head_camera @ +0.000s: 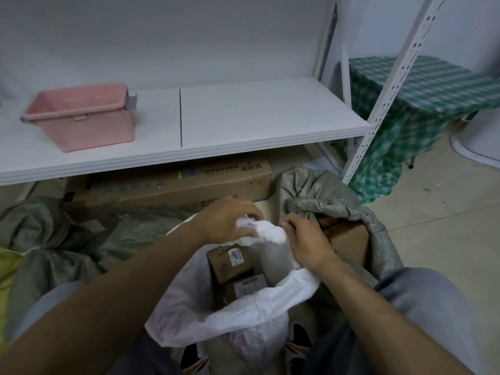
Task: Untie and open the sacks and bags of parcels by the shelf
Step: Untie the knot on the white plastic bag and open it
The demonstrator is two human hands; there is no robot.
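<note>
One shelf point(257, 117) | carton point(176, 188) beneath, printed 易碎品 | grey sack point(319, 190) right, open, box point(349, 239) inside | white bag point(189, 307) before shelf, open, labelled parcels point(230, 262) inside | pink tub point(81, 117) on shelf | left hand point(224, 220) and right hand point(308, 242) pinch bag's bunched rim

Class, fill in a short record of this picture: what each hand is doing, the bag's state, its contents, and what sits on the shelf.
left hand: grips the bunched top of the white bag
right hand: pinches the same top
bag mouth: partly open
contents: labelled cardboard boxes
shelf: holds a pink basket
</note>
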